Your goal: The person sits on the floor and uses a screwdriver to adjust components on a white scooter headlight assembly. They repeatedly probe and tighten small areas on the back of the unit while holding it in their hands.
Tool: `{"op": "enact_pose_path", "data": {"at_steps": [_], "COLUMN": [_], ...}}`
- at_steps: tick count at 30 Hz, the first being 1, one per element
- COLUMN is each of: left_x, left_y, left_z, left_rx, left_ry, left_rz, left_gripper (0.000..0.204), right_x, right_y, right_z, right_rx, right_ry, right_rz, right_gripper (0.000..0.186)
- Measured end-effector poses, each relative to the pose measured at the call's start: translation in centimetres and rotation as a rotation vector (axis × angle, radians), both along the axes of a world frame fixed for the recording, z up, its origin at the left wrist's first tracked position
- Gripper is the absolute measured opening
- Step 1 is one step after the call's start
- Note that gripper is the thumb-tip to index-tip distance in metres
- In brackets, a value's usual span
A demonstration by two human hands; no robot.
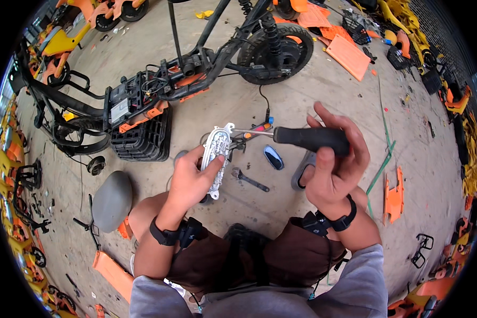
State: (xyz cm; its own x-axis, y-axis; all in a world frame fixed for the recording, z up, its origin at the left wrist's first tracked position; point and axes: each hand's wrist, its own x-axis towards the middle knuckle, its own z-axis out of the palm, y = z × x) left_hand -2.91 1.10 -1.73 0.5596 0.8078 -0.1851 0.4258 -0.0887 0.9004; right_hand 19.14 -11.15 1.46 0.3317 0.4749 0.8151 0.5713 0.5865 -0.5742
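My left hand [190,179] is closed around a long oval lamp unit [215,151], silvery with a clear face and small mounting tabs at its ends. In my right hand [338,169] is a screwdriver [310,139], its black handle held between thumb and fingers. The thin shaft points left, and its tip meets or nearly meets the lamp's upper tab; contact is too fine to tell. On the floor below the tool lie an adjustable wrench [250,180] and a small oval mirror-like piece [273,157].
Ahead stands a stripped scooter frame [196,69] with a rear wheel [275,53] and a black basket [140,139] beneath. An orange-and-black corded device [258,129] lies nearby. A grey seat [112,201] is at left; orange panels [349,57] lie at far right.
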Motion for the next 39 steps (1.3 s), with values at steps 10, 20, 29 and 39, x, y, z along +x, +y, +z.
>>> {"op": "enact_pose_path", "data": {"at_steps": [10,20,29,39], "left_x": [0.3,0.3,0.1,0.4], "left_y": [-0.2,-0.3,-0.4,-0.6], "left_z": [0.2,-0.4,-0.6,0.1], "left_rx": [-0.002,0.055,0.086,0.118], "left_ry": [0.071,0.033,0.002,0.067], "left_rz": [-0.039,0.004,-0.006,-0.056], "left_gripper": [0.016,0.026,0.024,0.021], "right_x": [-0.9,-1.0,-1.5,-1.6], "right_y": [-0.6,-0.6,-0.4,-0.4], "right_z": [0.0,-0.2,-0.1,-0.2], "right_rx": [-0.041,-0.044,-0.015,-0.016], "right_ry": [-0.07,-0.166,-0.165,-0.135], "right_rz": [0.071,0.065,0.039,0.05], "right_gripper": [0.036,0.032,0.028,0.026]}}
